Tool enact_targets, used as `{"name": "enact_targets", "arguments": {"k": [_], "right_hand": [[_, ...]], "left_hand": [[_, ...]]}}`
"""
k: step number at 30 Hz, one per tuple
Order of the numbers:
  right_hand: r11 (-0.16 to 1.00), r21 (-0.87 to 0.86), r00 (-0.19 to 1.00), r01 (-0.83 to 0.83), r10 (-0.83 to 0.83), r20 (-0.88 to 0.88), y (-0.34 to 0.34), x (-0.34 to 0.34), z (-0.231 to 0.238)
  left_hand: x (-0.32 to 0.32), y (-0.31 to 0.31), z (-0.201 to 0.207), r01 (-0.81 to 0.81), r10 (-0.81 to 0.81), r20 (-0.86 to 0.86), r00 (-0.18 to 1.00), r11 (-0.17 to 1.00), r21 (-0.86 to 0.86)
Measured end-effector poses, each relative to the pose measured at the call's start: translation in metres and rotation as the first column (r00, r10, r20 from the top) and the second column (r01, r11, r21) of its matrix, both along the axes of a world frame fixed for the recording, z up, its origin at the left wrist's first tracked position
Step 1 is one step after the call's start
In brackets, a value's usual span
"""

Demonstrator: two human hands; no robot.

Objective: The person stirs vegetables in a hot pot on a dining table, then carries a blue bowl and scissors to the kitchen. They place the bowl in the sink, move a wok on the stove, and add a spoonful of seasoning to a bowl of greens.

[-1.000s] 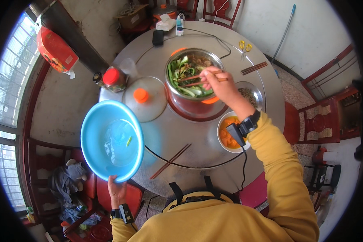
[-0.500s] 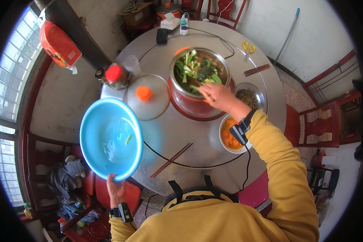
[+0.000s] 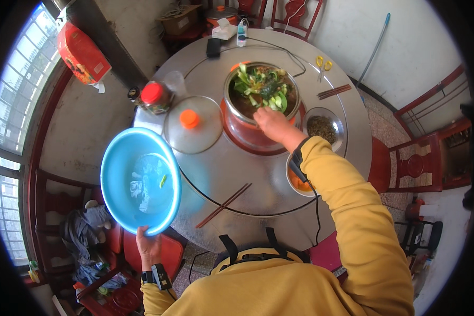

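Note:
My left hand (image 3: 149, 246) grips the near rim of a light blue plastic basin (image 3: 169, 218), tilted over the table's left edge. One small green piece of leaf (image 3: 163, 180) clings inside it. Over the near rim of a steel electric pot (image 3: 227, 97), my right hand (image 3: 275, 125) has its fingers closed; what they hold, if anything, is hidden. Leafy greens (image 3: 260, 87) are heaped in the pot, with brown broth and food around them. A glass lid (image 3: 210, 131) with an orange knob lies left of the pot.
To the pot's right are a steel bowl (image 3: 340, 124) of dark bits and a bowl of orange food (image 3: 297, 183), partly behind my wrist. Chopsticks (image 3: 224, 205) lie near me, others (image 3: 334, 91) by yellow scissors (image 3: 324, 65). A red-lidded jar (image 3: 155, 97) stands left. Red chairs surround the table.
My right hand has moved slightly left and nearer me. The greens have shifted toward the pot's far and right side, baring brown broth at the left. The basin has moved slightly left.

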State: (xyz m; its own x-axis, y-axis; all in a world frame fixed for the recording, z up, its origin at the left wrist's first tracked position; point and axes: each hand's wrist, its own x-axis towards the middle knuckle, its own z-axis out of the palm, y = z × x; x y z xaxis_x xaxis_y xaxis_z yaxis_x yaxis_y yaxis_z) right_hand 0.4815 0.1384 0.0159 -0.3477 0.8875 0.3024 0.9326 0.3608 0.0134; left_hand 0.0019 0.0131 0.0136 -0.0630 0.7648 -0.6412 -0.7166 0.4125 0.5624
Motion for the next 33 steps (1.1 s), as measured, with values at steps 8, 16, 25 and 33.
{"name": "enact_targets", "arguments": {"k": [8,16,25,33], "right_hand": [[0.999,-0.054,0.926,0.007,-0.027,-0.377,-0.010,0.009,0.032],[0.997,0.028,0.712,0.078,-0.036,-0.701,-0.036,0.020,0.084],[0.835,-0.256,0.300,0.488,-0.436,-0.848,-0.019,0.105,0.076],[0.832,-0.444,-0.405,0.332,-0.299,-0.864,0.031,0.157,-0.014]], "left_hand": [[-0.011,-0.008,-0.003,0.015,-0.014,0.059,0.998,1.000,-0.015],[0.000,-0.002,0.004,-0.038,0.038,0.029,0.999,0.999,-0.010],[-0.013,-0.005,-0.009,0.057,-0.060,0.074,0.995,0.998,0.034],[-0.002,-0.012,-0.006,-0.061,0.060,0.022,0.998,0.997,0.050]]}}
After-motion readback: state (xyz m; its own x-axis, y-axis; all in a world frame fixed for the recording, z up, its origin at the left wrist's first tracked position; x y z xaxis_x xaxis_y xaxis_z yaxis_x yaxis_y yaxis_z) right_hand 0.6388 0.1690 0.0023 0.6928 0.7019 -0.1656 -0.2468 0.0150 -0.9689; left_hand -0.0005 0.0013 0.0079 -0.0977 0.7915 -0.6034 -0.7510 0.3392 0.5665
